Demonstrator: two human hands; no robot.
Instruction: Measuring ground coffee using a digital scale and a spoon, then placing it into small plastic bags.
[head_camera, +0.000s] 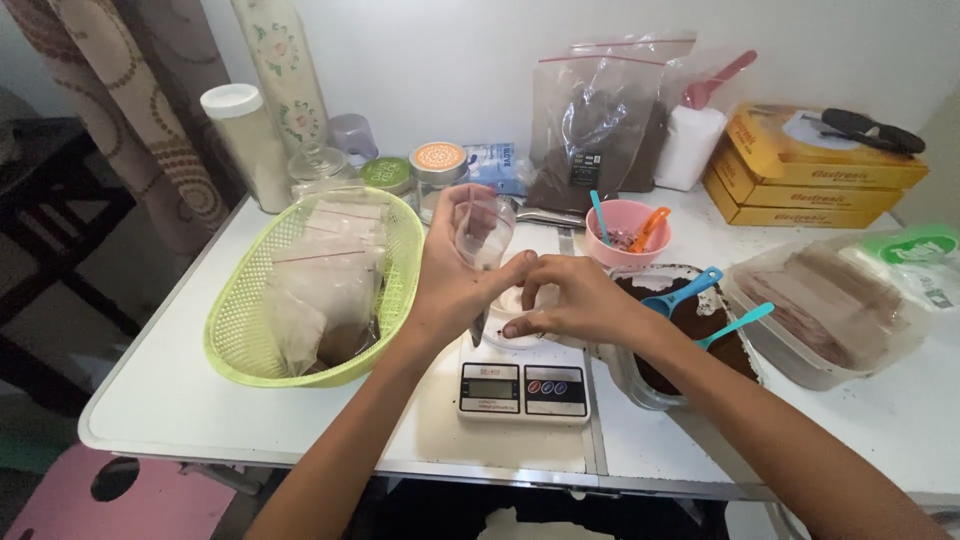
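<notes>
My left hand (455, 275) holds a small clear plastic bag (484, 228) upright above a white digital kitchen scale (522, 385). Its fingers wrap the bag from the left. My right hand (572, 298) hovers just over the scale's platform, fingertips pinched beside the bag's lower edge. What lies on the platform beneath the hands is mostly hidden. To the right of my right hand stands a clear bowl of dark brown powder (700, 335) with two blue scoops (690, 292) resting in it.
A green mesh basket (240, 320) with filled clear bags sits left. A pink bowl (627, 222) with spoons, large bags of brown powder (590, 130), jars, yellow boxes (810, 170) and a clear tub (830, 320) ring the white table (180, 400).
</notes>
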